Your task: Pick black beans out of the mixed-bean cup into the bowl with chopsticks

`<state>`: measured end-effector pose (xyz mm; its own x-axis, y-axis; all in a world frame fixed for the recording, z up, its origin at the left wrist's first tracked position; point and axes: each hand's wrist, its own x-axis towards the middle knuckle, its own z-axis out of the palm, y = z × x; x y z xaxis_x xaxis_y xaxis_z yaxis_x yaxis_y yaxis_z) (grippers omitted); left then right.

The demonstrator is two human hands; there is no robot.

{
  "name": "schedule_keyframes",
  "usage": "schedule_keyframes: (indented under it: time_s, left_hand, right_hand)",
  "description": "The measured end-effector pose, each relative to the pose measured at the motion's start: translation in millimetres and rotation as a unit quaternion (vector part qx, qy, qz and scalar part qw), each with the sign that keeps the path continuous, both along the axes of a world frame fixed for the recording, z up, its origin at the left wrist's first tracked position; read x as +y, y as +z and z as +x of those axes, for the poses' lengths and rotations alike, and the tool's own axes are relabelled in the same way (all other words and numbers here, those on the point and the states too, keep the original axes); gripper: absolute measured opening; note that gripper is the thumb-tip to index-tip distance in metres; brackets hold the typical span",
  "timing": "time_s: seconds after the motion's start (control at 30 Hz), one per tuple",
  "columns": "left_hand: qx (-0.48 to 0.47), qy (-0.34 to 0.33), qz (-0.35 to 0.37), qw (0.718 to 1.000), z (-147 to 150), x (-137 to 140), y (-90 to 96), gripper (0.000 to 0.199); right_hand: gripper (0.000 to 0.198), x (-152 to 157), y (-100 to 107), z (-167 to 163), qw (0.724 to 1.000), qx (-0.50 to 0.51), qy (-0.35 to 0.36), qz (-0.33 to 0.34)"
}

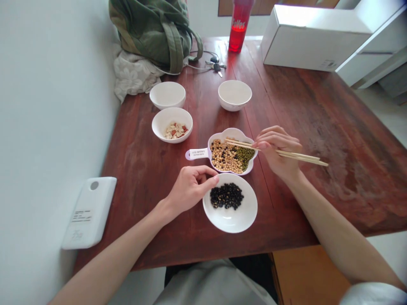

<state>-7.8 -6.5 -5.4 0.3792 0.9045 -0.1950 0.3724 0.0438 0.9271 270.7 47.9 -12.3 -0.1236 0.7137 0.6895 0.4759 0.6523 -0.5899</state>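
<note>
My right hand [280,152] is closed around a pair of wooden chopsticks [302,157]. Their tips reach into a flower-shaped dish [233,132] with a labelled handle [199,153]. Inside it lie yellow soybeans [222,156] mixed with some black beans, and green mung beans [244,156] on the right side. Whether the tips pinch a bean is too small to tell. My left hand [190,186] grips the upper left rim of a white bowl [230,222] between thumb and finger. Black beans [227,196] are heaped in that bowl, which stands just in front of the dish.
A white bowl [159,126] holds pale and reddish nuts; two more white bowls [167,95] [234,94] stand behind. Farther back are a green bag [152,34], keys [216,67], a red bottle [238,29] and a white box [311,42]. A white power bank [90,214] lies left, by the wall.
</note>
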Motion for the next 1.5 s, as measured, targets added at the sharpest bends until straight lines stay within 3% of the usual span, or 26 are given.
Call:
schedule_keyframes:
  time_s: [0.1,0.2,0.37,0.6,0.8,0.93,1.07,1.2,1.5]
  left_hand:
    - [-0.002,-0.001,-0.001,1.0,0.4,0.2,0.5,0.031]
    - [-0.003,-0.001,-0.004,1.0,0.5,0.2,0.6,0.031]
    - [-0.005,-0.001,-0.007,1.0,0.3,0.1,-0.4,0.032]
    - [-0.012,0.001,0.001,1.0,1.7,0.8,1.2,0.031]
    - [-0.013,0.008,0.012,1.0,2.0,2.0,-0.2,0.03]
    - [-0.015,0.013,0.005,1.0,2.6,2.0,-0.5,0.031]
    - [-0.034,0.016,-0.016,0.999,3.4,1.8,-0.4,0.032]
    - [-0.036,0.021,-0.022,0.999,4.2,1.7,0.7,0.033]
    - [-0.018,0.008,-0.018,1.0,2.9,2.0,2.7,0.034]
  right_hand:
    - [0.008,0.9,-2.3,-1.6,0.997,-0.05,0.051,-0.011]
    - [0.018,-1.9,-0.2,-5.6,0.996,0.0,0.086,-0.034]
    - [0.023,-2.3,0.7,-4.4,0.996,0.068,0.034,-0.044]
    - [0.009,0.3,-4.9,-7.8,0.995,-0.058,0.072,-0.036]
    - [0.024,-2.9,-1.7,-13.6,0.992,0.025,0.08,-0.095]
    - [0.029,-2.2,-2.5,-11.9,0.992,0.072,0.04,-0.094]
    - [0.03,-1.1,-4.2,-11.1,0.996,0.023,0.011,-0.084]
    - [0.032,-2.2,-4.1,-13.4,0.994,-0.019,0.057,-0.089]
    - [0.044,-5.4,2.1,-14.4,0.987,0.101,0.055,-0.114]
